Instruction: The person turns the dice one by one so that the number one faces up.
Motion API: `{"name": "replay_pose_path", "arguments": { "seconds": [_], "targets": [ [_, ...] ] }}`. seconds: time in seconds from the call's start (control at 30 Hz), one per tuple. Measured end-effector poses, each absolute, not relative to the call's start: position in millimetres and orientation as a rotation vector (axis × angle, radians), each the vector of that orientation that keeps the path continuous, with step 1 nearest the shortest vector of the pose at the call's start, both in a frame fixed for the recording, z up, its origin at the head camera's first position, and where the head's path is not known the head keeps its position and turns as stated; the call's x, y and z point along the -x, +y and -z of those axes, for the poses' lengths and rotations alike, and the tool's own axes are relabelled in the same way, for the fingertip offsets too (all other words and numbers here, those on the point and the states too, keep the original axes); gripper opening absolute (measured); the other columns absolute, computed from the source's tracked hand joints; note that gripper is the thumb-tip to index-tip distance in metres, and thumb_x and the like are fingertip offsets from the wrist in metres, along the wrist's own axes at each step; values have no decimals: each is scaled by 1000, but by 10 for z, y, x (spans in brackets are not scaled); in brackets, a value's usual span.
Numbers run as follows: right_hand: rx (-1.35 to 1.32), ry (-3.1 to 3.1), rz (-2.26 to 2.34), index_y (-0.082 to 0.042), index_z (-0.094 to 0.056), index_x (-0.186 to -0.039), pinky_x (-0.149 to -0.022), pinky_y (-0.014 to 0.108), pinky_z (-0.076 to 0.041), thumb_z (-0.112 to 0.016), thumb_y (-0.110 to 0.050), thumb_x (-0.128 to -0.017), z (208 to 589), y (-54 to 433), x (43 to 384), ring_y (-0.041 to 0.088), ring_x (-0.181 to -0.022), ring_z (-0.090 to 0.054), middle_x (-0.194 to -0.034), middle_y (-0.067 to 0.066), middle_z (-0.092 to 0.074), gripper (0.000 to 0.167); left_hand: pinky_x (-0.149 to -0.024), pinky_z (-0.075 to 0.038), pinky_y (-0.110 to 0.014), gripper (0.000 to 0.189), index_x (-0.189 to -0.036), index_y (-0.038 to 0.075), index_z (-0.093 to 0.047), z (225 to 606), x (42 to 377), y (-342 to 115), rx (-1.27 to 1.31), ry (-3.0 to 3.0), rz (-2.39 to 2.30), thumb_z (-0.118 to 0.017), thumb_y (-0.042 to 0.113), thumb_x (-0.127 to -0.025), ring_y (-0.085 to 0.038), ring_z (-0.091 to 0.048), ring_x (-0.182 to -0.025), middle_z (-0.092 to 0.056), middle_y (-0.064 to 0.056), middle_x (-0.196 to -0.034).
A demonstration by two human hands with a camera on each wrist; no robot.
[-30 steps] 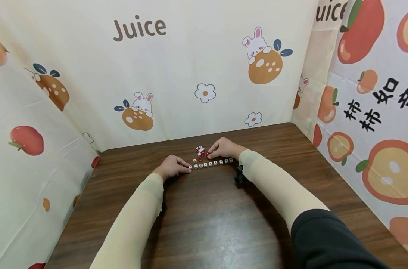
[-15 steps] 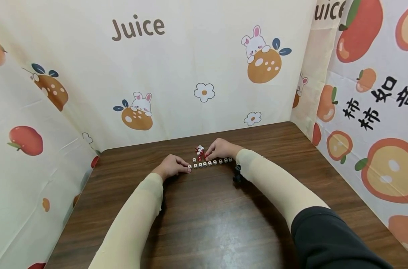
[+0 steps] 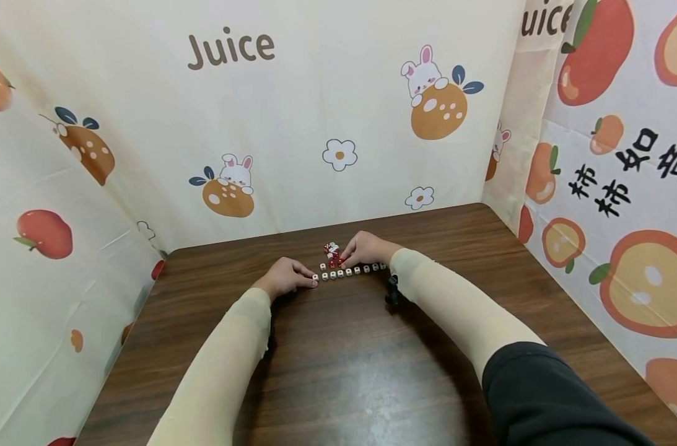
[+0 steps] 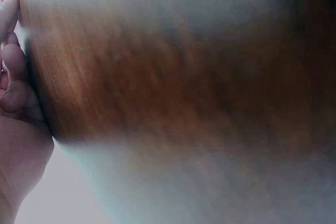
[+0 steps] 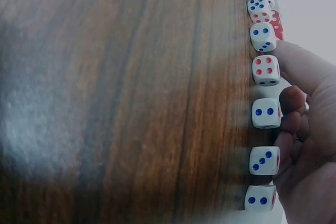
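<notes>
Head view: my left hand (image 3: pixel 284 276) pinches the white die (image 3: pixel 315 277) at the left end of the front row of white dice (image 3: pixel 357 271), probably as an anchor against knocking the line crooked; my right hand (image 3: pixel 367 248) pinches a red die (image 3: pixel 340 262) just behind that row, near another red die (image 3: pixel 332 264), likely for careful lining up. Loose dice (image 3: pixel 331 248) sit heaped farther back on the bench (image 3: pixel 327 359), presumably for easy reach.

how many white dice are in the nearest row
9 visible white dice: one pinched by the left hand, one beside the right sleeve, seven between; the sleeve may hide more.
</notes>
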State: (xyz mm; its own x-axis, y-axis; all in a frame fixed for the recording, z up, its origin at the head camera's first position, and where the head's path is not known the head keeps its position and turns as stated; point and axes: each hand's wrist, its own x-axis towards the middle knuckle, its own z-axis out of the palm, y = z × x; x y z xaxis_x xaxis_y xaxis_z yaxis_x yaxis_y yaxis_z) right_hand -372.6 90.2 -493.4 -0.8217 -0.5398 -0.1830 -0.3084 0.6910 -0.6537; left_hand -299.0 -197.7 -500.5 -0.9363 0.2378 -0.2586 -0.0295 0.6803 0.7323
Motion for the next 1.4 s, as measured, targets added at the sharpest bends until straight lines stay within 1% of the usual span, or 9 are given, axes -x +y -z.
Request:
{"name": "replay_pose_path", "arguments": {
  "seconds": [0.13, 0.37, 0.53, 0.73, 1.03, 1.13, 1.2, 1.3, 1.4],
  "targets": [
    [668, 2534, 890, -19, -92, -113, -116, 44, -59, -94, -29, -96, 4931, 900, 3726, 24, -127, -77, -121, 1, -88, 20, -66, -54, -27, 22, -110, 14, -93, 4991, 2985, -1972, -163, 2558, -1124, -97, 26, -93, -13, -59, -73, -85, -4, -114],
    [682, 2523, 887, -20, -92, -114, -112, 45, -61, -94, -30, -96, 4950, 910, 3743, 24, -125, -78, -121, 0, -88, 20, -64, -54, -27, 21, -110, 13, -93, 4989, 2987, -1970, -159, 2540, -1147, -97, 25, -94, -12, -58, -69, -85, -5, -115],
    [693, 2530, 881, -19, -92, -114, -113, 45, -61, -94, -30, -97, 4949, 919, 3719, 24, -126, -78, -122, 0, -88, 21, -65, -54, -27, 21, -110, 14, -93, 5001, 2982, -1969, -161, 2545, -1136, -96, 26, -94, -13, -59, -72, -85, -5, -117],
    [700, 2539, 897, -18, -92, -116, -117, 46, -59, -94, -30, -97, 4950, 918, 3707, 26, -131, -76, -127, 2, -87, 23, -66, -54, -27, 21, -111, 14, -93, 4986, 2966, -1967, -163, 2548, -1138, -97, 27, -94, -14, -59, -72, -85, -5, -118],
    [699, 2535, 901, -17, -91, -117, -114, 45, -60, -93, -30, -97, 4911, 946, 3690, 26, -129, -77, -125, 2, -87, 23, -67, -54, -27, 21, -111, 14, -93, 4985, 2992, -1954, -166, 2542, -1144, -97, 26, -94, -14, -59, -74, -85, -5, -120],
    [699, 2549, 886, -17, -91, -117, -113, 45, -61, -92, -30, -98, 4904, 948, 3692, 23, -126, -77, -124, 2, -87, 23, -67, -54, -27, 21, -110, 15, -93, 4975, 3005, -1950, -171, 2540, -1149, -97, 26, -93, -14, -59, -74, -86, -5, -119],
    [695, 2560, 888, -17, -92, -116, -111, 44, -62, -93, -28, -98, 4896, 946, 3694, 22, -121, -78, -122, 2, -88, 22, -66, -54, -27, 22, -110, 15, -93, 4979, 3023, -1951, -181, 2543, -1153, -97, 27, -93, -14, -59, -73, -86, -5, -118],
    [694, 2568, 908, -16, -92, -115, -102, 39, -63, -94, -26, -96, 4906, 940, 3701, 18, -108, -77, -115, 1, -89, 21, -67, -53, -27, 22, -111, 14, -93, 4996, 3035, -1966, -193, 2550, -1150, -97, 28, -94, -13, -59, -73, -86, -5, -118],
    [719, 2526, 925, -16, -91, -117, -93, 35, -62, -93, -29, -96, 4954, 918, 3709, 16, -99, -75, -110, 0, -88, 25, -66, -54, -28, 22, -111, 13, -92, 5017, 3001, -2004, -174, 2550, -1126, -97, 27, -94, -14, -59, -72, -85, -5, -118]
  ]
}}
